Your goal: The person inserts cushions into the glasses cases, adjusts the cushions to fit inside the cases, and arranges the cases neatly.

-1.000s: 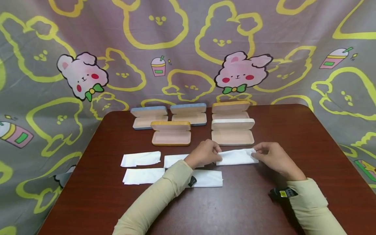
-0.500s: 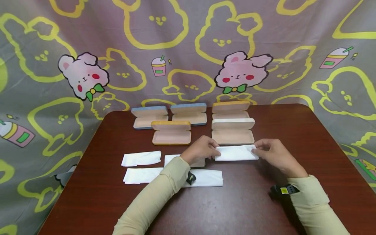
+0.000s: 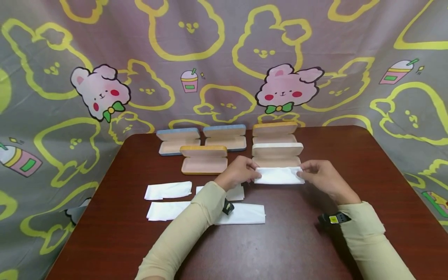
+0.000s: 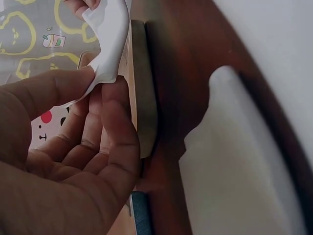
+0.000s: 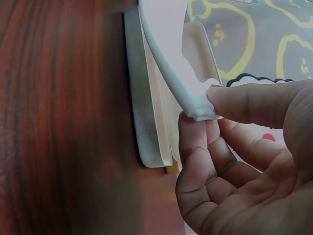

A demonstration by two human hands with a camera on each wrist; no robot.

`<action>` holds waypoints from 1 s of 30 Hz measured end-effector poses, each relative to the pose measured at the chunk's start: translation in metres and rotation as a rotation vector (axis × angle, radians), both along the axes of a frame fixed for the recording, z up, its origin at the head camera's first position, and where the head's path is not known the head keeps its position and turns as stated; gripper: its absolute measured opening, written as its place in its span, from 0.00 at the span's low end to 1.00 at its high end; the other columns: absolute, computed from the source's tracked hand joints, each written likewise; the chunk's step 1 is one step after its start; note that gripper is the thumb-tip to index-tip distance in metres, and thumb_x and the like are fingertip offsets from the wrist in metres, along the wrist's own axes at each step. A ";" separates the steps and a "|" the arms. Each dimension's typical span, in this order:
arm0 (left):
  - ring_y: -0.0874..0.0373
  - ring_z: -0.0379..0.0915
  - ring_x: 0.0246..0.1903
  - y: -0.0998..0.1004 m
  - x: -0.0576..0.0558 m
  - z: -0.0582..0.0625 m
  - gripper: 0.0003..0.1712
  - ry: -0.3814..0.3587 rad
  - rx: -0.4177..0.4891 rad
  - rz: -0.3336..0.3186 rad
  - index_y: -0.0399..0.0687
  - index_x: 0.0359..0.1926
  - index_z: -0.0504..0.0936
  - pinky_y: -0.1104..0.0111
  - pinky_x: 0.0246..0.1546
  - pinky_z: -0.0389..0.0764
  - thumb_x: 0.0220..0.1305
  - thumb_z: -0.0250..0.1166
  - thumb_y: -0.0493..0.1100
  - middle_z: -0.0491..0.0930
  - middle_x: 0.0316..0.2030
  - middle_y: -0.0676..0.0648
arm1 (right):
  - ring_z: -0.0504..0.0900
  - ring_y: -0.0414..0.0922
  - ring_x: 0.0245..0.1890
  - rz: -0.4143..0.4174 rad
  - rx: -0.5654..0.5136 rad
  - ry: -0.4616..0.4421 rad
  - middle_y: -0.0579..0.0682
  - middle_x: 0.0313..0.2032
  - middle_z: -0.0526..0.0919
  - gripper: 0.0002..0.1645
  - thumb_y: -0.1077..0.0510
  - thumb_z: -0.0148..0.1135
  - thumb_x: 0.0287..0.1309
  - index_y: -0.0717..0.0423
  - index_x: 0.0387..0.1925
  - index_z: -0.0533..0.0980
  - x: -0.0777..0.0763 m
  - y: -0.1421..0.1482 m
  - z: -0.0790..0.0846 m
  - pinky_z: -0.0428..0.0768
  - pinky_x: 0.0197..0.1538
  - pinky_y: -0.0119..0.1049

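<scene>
A folded white cloth [image 3: 278, 175] is stretched between both hands, just in front of the open white glasses case [image 3: 276, 150], and it overlaps that case's near edge in the head view. My left hand [image 3: 239, 171] pinches the cloth's left end between thumb and fingers; the left wrist view shows the thumb pressing the cloth [image 4: 110, 49] from one side. At the other end, my right hand [image 3: 323, 177] pinches a corner the same way. In the right wrist view the cloth [image 5: 171, 54] hangs beside the case's pale wall [image 5: 144, 98].
Behind and left stand more open glasses cases: a yellow one [image 3: 204, 165], two blue ones [image 3: 178, 146] and another yellow one [image 3: 274, 129] at the back. Several folded white cloths [image 3: 168, 190] lie on the brown table [image 3: 280, 249], some partly under the left forearm.
Both hands have carried the folded cloth away from the body, up to the white case's front edge. The cases and the other cloths stay put.
</scene>
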State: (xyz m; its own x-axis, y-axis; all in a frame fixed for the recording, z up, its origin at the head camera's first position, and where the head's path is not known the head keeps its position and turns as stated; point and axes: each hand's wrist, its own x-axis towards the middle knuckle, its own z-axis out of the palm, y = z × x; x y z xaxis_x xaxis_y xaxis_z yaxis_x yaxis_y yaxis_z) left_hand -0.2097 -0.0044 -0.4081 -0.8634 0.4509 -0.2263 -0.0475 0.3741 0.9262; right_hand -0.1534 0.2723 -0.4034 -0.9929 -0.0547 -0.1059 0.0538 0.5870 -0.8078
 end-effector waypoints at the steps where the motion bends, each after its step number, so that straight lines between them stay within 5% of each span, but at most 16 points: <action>1: 0.52 0.78 0.26 0.000 -0.001 0.000 0.07 0.003 0.004 0.000 0.35 0.39 0.84 0.58 0.32 0.83 0.59 0.73 0.31 0.82 0.26 0.47 | 0.78 0.53 0.37 0.001 -0.006 0.000 0.59 0.40 0.82 0.18 0.58 0.69 0.63 0.68 0.49 0.79 -0.001 0.000 0.000 0.80 0.35 0.42; 30: 0.58 0.75 0.25 0.009 -0.021 -0.004 0.07 0.088 -0.018 0.168 0.39 0.39 0.85 0.62 0.29 0.79 0.58 0.74 0.34 0.83 0.29 0.47 | 0.77 0.53 0.35 -0.026 -0.059 0.041 0.59 0.37 0.80 0.17 0.60 0.65 0.65 0.71 0.48 0.78 -0.036 0.003 -0.015 0.79 0.33 0.40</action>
